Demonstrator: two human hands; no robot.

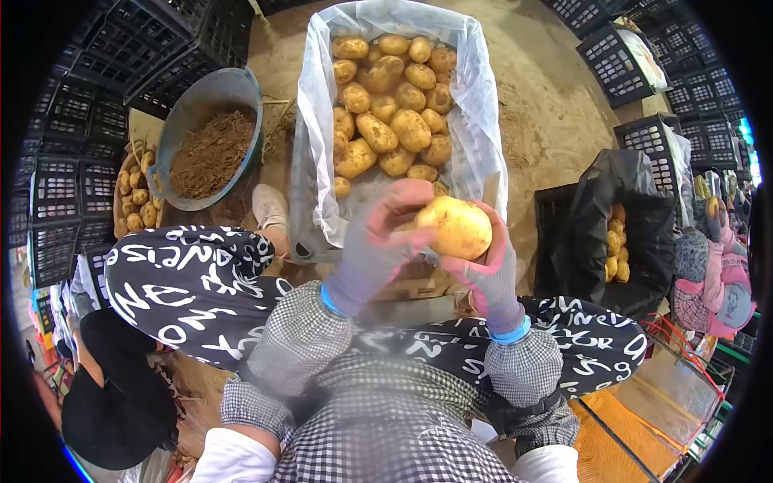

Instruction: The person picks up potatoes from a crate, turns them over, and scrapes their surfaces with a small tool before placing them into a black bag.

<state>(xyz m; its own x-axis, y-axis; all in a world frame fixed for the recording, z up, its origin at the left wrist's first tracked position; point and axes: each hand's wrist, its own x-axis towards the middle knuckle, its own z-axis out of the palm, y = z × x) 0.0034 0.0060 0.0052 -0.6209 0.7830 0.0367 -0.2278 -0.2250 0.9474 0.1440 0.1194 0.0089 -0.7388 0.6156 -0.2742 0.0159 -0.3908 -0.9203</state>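
Observation:
A large yellow potato (456, 229) is held up in front of my lap, near the close end of a lined crate (481, 105). My right hand (493, 278), in a grey and pink glove, grips it from the right and below. On its left side, my left hand (366, 249) in a matching glove curls its fingers and thumb against the potato; motion blurs this hand a little. Many soil-marked potatoes (394, 129) lie in the crate, inside a white translucent liner. The crate's near edge is partly hidden behind my hands.
A round tub (251, 133) of brown soil stands left of the crate, beside a container of potatoes (133, 193). To the right is a black-lined crate (564, 241) with potatoes. Black crates (72, 185) are stacked around; other people (113, 394) sit at both sides.

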